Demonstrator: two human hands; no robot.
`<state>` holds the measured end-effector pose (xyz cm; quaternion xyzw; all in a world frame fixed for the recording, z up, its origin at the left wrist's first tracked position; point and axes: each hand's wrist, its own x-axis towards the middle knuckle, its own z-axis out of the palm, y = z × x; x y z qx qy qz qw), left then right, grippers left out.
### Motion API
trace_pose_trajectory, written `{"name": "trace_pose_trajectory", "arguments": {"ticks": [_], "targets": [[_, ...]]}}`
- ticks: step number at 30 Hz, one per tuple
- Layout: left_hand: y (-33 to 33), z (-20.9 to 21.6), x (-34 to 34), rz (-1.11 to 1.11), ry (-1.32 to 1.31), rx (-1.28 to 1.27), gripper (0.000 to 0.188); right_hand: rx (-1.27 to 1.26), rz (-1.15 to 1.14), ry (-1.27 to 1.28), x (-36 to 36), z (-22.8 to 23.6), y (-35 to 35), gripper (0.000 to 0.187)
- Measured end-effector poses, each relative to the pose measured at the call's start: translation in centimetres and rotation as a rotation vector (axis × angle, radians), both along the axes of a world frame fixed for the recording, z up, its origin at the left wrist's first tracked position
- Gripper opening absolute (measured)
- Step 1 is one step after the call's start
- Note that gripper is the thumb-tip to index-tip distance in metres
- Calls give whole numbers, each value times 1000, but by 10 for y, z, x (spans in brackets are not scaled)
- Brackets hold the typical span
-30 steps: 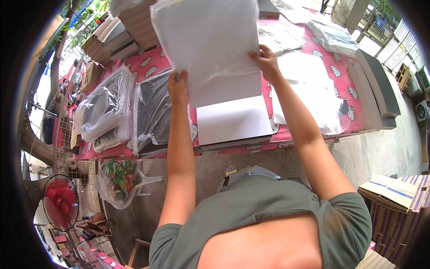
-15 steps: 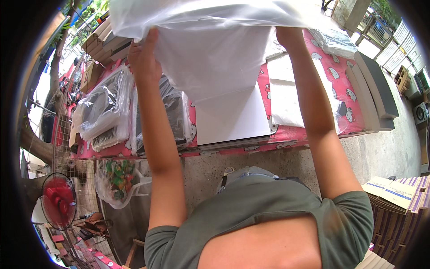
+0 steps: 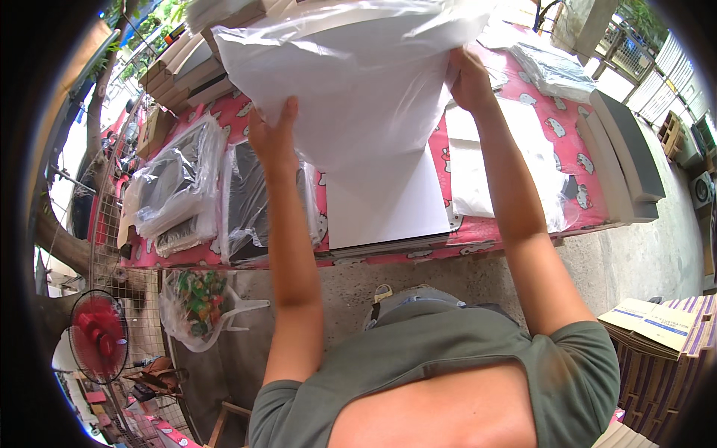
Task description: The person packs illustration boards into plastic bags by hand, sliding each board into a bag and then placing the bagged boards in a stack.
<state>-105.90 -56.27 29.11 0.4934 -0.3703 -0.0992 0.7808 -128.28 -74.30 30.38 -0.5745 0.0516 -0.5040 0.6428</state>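
Note:
A large clear plastic bag is raised over the table, its lower end hanging onto a stack of white boards at the front edge. The near part of the stack lies bare, with a dark edge showing under its top sheet. At the bag's left side is my left hand, thumb and fingers apart, against or just beside the plastic. My right hand pinches the bag's right edge, higher up and farther away. Some of my right fingers are hidden.
Plastic-wrapped dark boards and another wrapped stack lie to the left. White plastic sleeves spread on the right, near thick boards. A red fan stands lower left; cartons are stacked lower right.
The bag has come lower and its upper-left corner hangs free of my left hand. That hand has slid down and to the right; my right hand has shifted slightly left and down.

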Motion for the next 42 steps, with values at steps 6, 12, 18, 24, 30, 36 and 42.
{"name": "trace_pose_trajectory", "arguments": {"ticks": [6,12,18,24,30,36,42], "targets": [[-1,24,-5,-18,41,-16,44,-48,-283,250,4,25,-8,44],[3,-30,6,2,143,12,41,-56,-172,368,2,-42,7,50],[2,-129,26,-146,133,270,50,66,-6,501,-12,-133,1,36],[60,-104,-13,-153,161,440,38,126,-125,705,-45,-112,59,30],[158,-142,-70,-407,568,870,35,684,55,907,-119,-165,165,29],[223,-130,-106,-195,685,641,22,752,306,1024,-136,-103,213,30],[199,-132,31,165,515,468,19,337,542,973,-35,-94,193,56]]}}
